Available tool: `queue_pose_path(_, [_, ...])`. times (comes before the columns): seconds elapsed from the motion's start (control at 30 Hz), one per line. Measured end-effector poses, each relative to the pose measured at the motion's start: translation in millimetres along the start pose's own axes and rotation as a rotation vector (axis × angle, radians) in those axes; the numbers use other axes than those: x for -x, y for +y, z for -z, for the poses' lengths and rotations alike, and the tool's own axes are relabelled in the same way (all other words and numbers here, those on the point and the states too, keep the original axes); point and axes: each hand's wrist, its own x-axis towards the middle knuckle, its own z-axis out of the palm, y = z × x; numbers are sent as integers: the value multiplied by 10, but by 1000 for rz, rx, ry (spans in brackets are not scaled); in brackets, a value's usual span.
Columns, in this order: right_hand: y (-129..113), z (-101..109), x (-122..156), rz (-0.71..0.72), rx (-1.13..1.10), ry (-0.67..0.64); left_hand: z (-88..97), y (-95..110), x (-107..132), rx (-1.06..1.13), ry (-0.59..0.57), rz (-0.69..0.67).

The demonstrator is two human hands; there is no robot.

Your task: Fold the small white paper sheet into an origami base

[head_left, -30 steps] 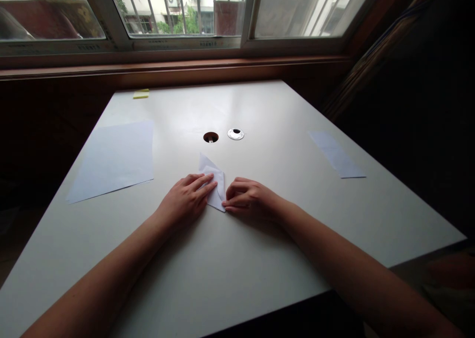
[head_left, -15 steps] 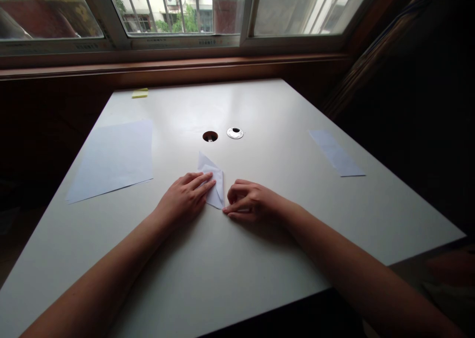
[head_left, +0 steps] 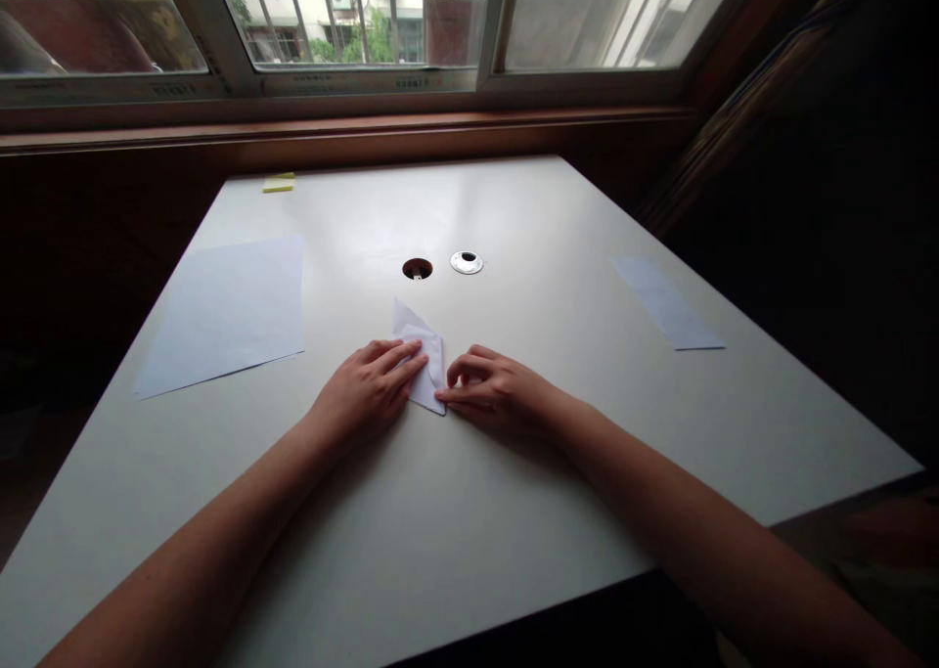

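A small folded sheet of white paper (head_left: 434, 363) lies on the white table, its pointed end toward the window. My left hand (head_left: 374, 384) rests flat on its left side, fingers stretched over the folded layers and covering part of them. At the lower right edge of the paper is my right hand (head_left: 495, 389), its fingers curled in and a fingertip touching the fold near the corner. The palm side of the right hand is hidden.
Large white sheets (head_left: 227, 316) lie on the left of the table (head_left: 411, 551). A narrow paper strip (head_left: 667, 306) is at the right. Yellow sticky notes (head_left: 280, 183) sit at the far edge. Beyond the paper are a round cable hole (head_left: 418, 269) and its metal cover (head_left: 467, 263).
My right hand has moved slightly up and left, its fingertip shifting from the paper's lower corner onto its right edge. The left hand stays on the paper.
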Motion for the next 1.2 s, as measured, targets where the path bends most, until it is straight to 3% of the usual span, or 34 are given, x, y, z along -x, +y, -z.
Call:
queue_pose_path(0.3, [-19, 32, -7, 10, -22, -19, 3, 6, 8, -20, -39, 24])
queue_pose_path(0.53, [-6, 21, -12, 10, -31, -14, 8, -7, 40, -4, -44, -73])
queue_pose_path(1.2, [-11, 79, -10, 27, -146, -54, 0, -1, 23, 15, -48, -64])
